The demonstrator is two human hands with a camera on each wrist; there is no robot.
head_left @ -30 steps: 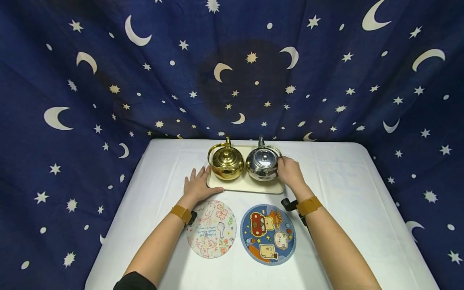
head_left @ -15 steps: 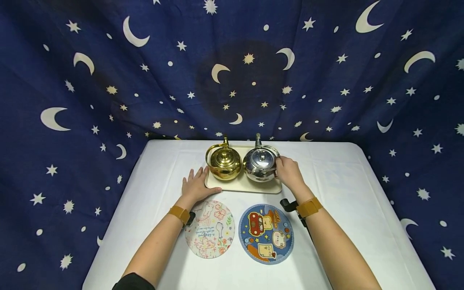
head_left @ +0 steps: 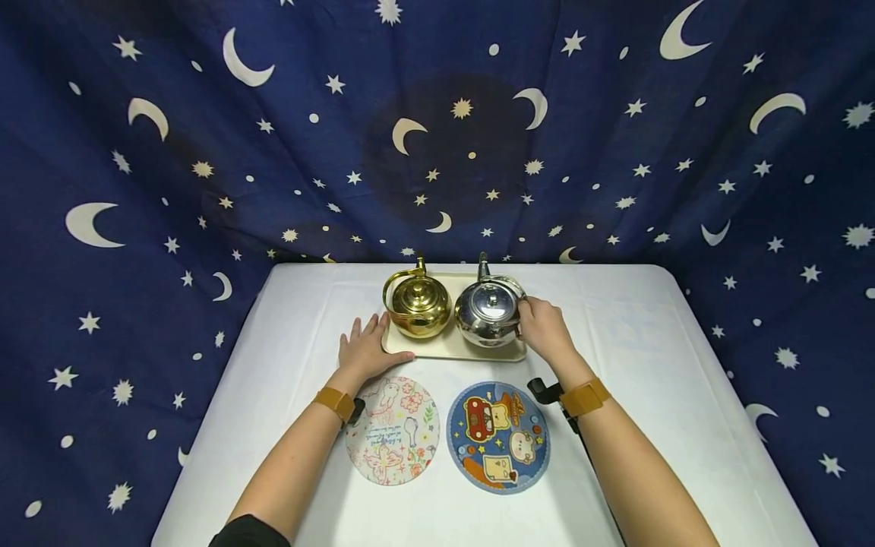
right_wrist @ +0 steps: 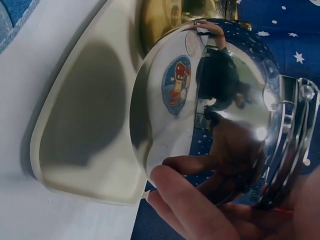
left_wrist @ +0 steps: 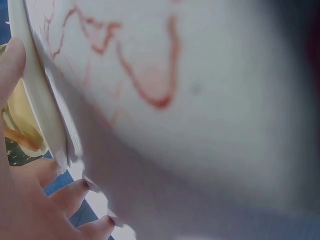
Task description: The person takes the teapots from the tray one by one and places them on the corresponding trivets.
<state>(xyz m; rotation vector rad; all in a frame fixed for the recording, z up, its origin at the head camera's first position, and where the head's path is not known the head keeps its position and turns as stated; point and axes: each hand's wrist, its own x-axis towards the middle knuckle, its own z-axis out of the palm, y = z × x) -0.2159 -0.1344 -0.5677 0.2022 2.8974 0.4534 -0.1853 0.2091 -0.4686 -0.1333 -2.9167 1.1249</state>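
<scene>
Evidently, from the head, the silver kettle (head_left: pixel 477 323) is grasped by the right hand (head_left: pixel 546 330) near the right edge of the tray (head_left: pixel 444 352). From the left wrist, the tray's left corner is touched by the outspread left hand (left_wrist: pixel 32 202); from the right, lifting seems begun, setting-down not yet done.

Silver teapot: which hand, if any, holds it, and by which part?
The right hand holds the silver teapot by its arched handle, at the handle's right side.

Shows tiny blue script (head_left: pixel 384 438) on the pale round mat (head_left: pixel 395 428), orange letter-like marks (head_left: pixel 517 410) on the blue round mat (head_left: pixel 498 438); can't be read.
</scene>
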